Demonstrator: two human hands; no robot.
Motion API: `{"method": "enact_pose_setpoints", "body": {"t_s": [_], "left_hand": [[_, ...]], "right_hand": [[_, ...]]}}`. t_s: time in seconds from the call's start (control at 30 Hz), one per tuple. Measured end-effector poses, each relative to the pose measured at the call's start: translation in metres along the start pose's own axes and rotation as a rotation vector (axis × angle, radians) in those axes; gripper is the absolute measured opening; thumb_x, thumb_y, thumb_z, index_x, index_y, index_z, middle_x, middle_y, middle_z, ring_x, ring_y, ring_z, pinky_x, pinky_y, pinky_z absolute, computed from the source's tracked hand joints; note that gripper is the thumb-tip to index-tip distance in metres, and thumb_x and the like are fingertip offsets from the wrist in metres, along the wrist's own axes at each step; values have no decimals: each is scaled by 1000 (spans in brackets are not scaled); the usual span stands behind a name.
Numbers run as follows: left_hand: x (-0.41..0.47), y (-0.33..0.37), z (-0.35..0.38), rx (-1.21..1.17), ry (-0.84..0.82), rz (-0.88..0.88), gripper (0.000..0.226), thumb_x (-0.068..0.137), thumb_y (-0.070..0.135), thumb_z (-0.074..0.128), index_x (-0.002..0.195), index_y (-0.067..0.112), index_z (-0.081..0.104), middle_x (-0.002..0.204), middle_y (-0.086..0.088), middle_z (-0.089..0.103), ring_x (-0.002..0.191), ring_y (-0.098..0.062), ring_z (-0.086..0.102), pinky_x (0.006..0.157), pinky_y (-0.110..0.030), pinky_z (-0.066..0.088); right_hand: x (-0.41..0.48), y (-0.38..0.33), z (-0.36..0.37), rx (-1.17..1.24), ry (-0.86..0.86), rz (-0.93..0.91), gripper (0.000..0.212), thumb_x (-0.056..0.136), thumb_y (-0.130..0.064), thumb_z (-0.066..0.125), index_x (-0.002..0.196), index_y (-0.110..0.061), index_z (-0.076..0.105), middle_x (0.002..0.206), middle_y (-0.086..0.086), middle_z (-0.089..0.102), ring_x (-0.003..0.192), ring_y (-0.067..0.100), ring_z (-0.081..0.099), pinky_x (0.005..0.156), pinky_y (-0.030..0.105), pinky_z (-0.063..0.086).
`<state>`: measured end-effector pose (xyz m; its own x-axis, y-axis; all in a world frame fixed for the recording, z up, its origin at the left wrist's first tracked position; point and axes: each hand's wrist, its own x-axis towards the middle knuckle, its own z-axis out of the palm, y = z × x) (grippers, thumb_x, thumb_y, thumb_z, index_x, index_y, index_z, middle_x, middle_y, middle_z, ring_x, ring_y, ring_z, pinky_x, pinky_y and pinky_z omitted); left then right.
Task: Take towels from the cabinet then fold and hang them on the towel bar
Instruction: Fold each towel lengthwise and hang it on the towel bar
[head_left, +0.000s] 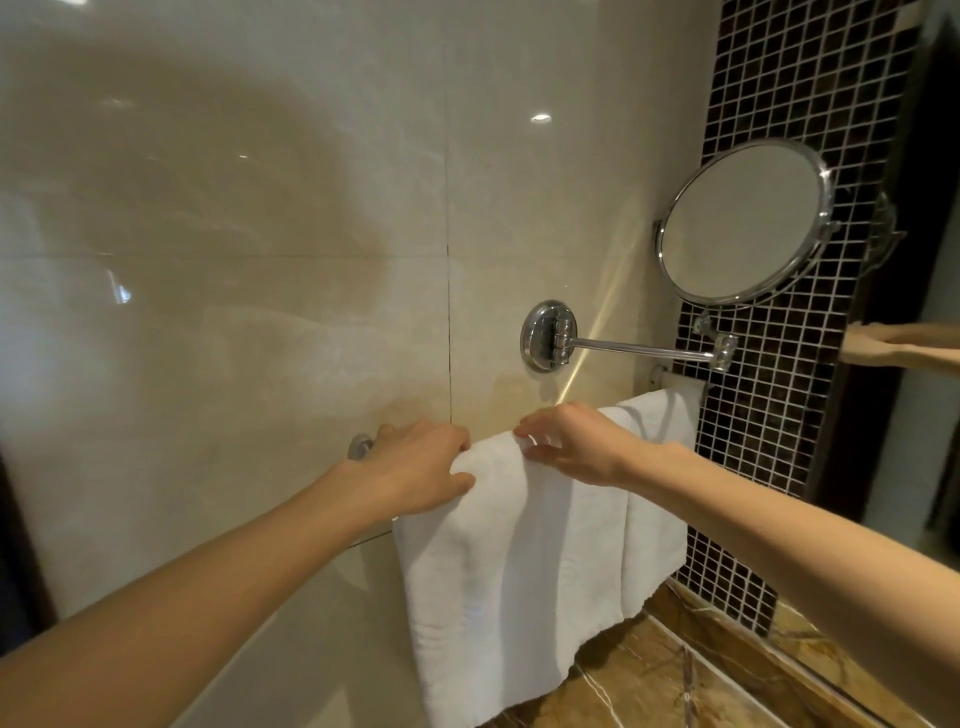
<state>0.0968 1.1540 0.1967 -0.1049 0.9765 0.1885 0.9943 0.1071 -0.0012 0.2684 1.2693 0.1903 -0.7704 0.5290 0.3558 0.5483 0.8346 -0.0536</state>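
Wall (234, 260): glossy beige stone tiles, one vertical joint running down to the towel's top; fills the left and centre of the view.

Mosaic (779, 104): vertical strip of small dark squares with pale grout, right of the beige tiles, behind the mirror.

Towel (509, 571): white, folded, draped over the bar and hanging in long soft pleats; its lower edge reaches down in front of the counter. Both hands are on its top fold.

Counter (675, 675): brown veined stone, lower right, below both towels.

Second towel (654, 519): white, on the same bar just right of the first and partly behind it; hangs shorter.

Mirror (743, 223): round, chrome-rimmed, tilted, standing out in front of the mosaic, above and right of the towels.

Left hand (415, 467): at the towel's top left corner; fingers curled over the fold, thumb pressed on the front face, so the cloth is gripped between them. Forearm bare.

Right hand (576, 447): on the top fold just right of the left hand, the two close but apart; thumb and forefinger pinch a small ridge of cloth, the other fingers loosely curled. Its wrist crosses in front of the second towel.

Swing arm (639, 348): thin chrome rod, running from the mount to the mirror's hinge, above the towels.

Mount (545, 336): round chrome plate with a hinge, fixed to the beige tile.

Bar (360, 447): only the left chrome bracket shows, touching the left hand's outer edge; the rest is covered by hands and towels.
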Motion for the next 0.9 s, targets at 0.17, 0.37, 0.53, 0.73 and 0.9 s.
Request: {"method": "enact_pose_setpoints", "body": {"t_s": [0.17, 0.37, 0.53, 0.73, 0.9], "left_hand": [[-1, -10, 6, -77, 87, 29, 43, 89, 44, 51, 130, 30, 49, 123, 2, 59, 114, -25, 53, 84, -35, 39], [-8, -18, 10, -209, 173, 22, 42, 81, 49, 48, 119, 35, 57, 111, 4, 66, 104, -25, 61, 88, -43, 49], [-21, -19, 13, -229, 261, 34, 32, 87, 37, 52, 115, 26, 64, 114, 0, 67, 109, -24, 59, 92, -39, 46], [-47, -21, 19, -257, 547, 34, 25, 83, 31, 60, 103, 19, 70, 107, -4, 67, 105, -29, 55, 88, -36, 39], [-83, -27, 29, -505, 746, 64, 18, 75, 30, 61, 82, 17, 72, 77, -1, 66, 71, -22, 60, 66, -32, 49]], "right_hand": [[6, -15, -4, 97, 26, 46, 36, 90, -19, 57, 125, -13, 61, 131, 4, 60, 123, 20, 53, 103, 29, 40], [13, -41, 9, 74, 6, -56, 35, 88, -23, 58, 121, -17, 64, 116, 3, 68, 107, 22, 62, 85, 29, 46], [10, -56, 19, 27, 30, -43, 35, 89, -24, 57, 124, -17, 62, 116, 4, 68, 103, 26, 62, 77, 26, 39], [10, -67, 16, 40, 1, 6, 33, 88, -24, 55, 119, -16, 65, 113, 6, 69, 103, 27, 62, 80, 28, 42], [15, -90, 7, 111, 55, -7, 37, 93, -25, 54, 128, -14, 59, 132, 4, 60, 122, 21, 54, 99, 27, 37]]}}
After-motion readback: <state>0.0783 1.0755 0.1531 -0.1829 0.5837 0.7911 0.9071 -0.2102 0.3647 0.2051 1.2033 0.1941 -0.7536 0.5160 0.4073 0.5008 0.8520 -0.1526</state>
